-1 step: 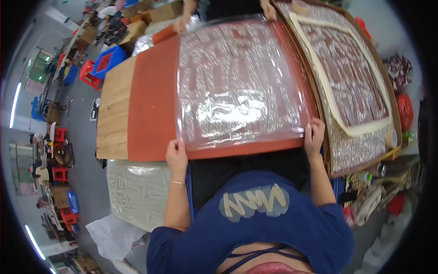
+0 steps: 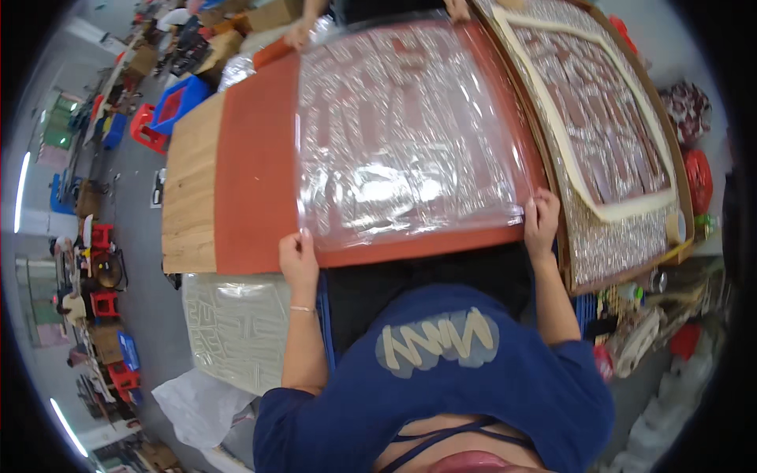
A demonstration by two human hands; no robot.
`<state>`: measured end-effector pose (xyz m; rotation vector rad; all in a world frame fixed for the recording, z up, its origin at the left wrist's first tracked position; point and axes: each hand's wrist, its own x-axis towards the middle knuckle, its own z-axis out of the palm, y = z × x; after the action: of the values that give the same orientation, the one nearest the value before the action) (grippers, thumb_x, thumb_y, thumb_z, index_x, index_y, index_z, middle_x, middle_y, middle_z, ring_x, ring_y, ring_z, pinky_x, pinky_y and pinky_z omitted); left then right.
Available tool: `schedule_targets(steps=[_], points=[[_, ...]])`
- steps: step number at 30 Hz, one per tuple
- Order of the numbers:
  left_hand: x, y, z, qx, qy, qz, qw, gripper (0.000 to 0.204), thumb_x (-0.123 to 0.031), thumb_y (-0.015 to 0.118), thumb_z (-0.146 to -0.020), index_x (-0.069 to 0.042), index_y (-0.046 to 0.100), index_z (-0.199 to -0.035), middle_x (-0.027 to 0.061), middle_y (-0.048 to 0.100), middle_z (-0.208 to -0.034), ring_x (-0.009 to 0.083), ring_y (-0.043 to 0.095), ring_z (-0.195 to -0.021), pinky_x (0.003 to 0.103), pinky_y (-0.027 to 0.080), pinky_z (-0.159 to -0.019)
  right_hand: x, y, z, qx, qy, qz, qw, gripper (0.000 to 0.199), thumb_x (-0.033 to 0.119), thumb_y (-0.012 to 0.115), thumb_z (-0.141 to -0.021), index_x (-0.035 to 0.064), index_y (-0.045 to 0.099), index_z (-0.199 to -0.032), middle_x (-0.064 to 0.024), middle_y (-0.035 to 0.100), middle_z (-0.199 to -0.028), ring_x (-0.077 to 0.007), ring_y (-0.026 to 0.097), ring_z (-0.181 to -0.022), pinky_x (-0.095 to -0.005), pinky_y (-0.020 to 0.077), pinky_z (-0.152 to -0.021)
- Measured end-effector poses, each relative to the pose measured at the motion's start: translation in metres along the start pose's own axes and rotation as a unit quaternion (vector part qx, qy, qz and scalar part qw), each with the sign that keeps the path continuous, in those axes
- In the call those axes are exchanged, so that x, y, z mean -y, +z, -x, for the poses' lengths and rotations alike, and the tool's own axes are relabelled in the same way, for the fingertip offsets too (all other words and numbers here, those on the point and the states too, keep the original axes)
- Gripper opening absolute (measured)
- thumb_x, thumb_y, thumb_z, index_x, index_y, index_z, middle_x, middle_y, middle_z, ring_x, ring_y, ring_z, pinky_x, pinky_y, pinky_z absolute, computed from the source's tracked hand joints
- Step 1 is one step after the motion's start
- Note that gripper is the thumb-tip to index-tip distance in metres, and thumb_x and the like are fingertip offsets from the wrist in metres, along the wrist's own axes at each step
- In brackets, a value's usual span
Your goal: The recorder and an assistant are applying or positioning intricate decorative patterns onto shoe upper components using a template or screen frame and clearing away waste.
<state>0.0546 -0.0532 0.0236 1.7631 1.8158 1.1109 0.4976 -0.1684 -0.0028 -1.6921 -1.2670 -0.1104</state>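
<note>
A large clear plastic sheet (image 2: 394,142) with raised moulded shapes and strong glare spreads over a rust-red mat (image 2: 256,173). My left hand (image 2: 299,256) pinches the sheet's near left corner between thumb and fingers. At its near right corner, my right hand (image 2: 541,217) has the edge gripped the same way. Across the table, another person's left-side hand (image 2: 298,35) and right-side hand (image 2: 457,9) are at the far corners. The red mat lies partly on a pale wooden board (image 2: 189,189).
At right a shallow cardboard tray (image 2: 623,276) holds similar moulded sheets with a cream frame (image 2: 639,206) on top. A tape roll (image 2: 676,229) rests there. Below left lies a pale translucent moulded sheet (image 2: 236,331). Blue crate (image 2: 180,102) and red stool (image 2: 146,130) stand beyond the board.
The sheet, mat and both my hands sit slightly higher and farther left in the view, as do the surroundings. All corner grips look the same.
</note>
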Motion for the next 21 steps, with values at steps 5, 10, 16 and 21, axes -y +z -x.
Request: schedule_targets(steps=[5, 10, 16, 21], points=[[0.022, 0.011, -0.014, 0.027, -0.044, 0.014, 0.999, 0.026, -0.022, 0.062, -0.091, 0.003, 0.064, -0.085, 0.0082, 0.061, -0.073, 0.0151, 0.055, -0.066, 0.029, 0.044, -0.061, 0.004, 0.012, -0.013, -0.004, -0.022, -0.009, 1.000, 0.015, 0.005, 0.062, -0.083, -0.0007, 0.056, -0.071, -0.0129, 0.057, -0.090, -0.0310, 0.054, -0.095, -0.0404, 0.0437, -0.085], [0.015, 0.014, -0.014, 0.027, -0.074, 0.024, 0.997, 0.028, -0.024, 0.065, -0.089, 0.005, 0.067, -0.089, 0.0054, 0.062, -0.070, 0.0101, 0.054, -0.062, 0.027, 0.044, -0.058, 0.011, 0.005, -0.011, 0.025, -0.041, 0.054, 0.997, 0.018, 0.006, 0.063, -0.079, 0.0009, 0.053, -0.065, -0.0115, 0.056, -0.086, -0.0323, 0.055, -0.094, -0.0412, 0.0447, -0.087], [0.019, 0.009, -0.009, -0.007, -0.089, 0.060, 0.994, 0.025, -0.021, 0.070, -0.086, 0.004, 0.065, -0.089, 0.0033, 0.061, -0.072, 0.0096, 0.055, -0.064, 0.024, 0.045, -0.060, 0.018, 0.009, -0.013, 0.054, -0.056, 0.044, 0.996, 0.019, 0.005, 0.064, -0.077, 0.0016, 0.051, -0.064, -0.0117, 0.056, -0.085, -0.0337, 0.056, -0.096, -0.0425, 0.0436, -0.085], [0.036, 0.019, -0.011, -0.030, -0.037, 0.035, 0.998, 0.023, -0.020, 0.072, -0.083, 0.002, 0.064, -0.082, 0.0063, 0.062, -0.072, 0.0114, 0.058, -0.064, 0.027, 0.048, -0.059, 0.016, 0.007, -0.012, 0.061, -0.067, 0.070, 0.993, 0.016, 0.005, 0.063, -0.077, 0.0015, 0.052, -0.066, -0.0121, 0.056, -0.088, -0.0347, 0.057, -0.097, -0.0433, 0.0431, -0.085]])
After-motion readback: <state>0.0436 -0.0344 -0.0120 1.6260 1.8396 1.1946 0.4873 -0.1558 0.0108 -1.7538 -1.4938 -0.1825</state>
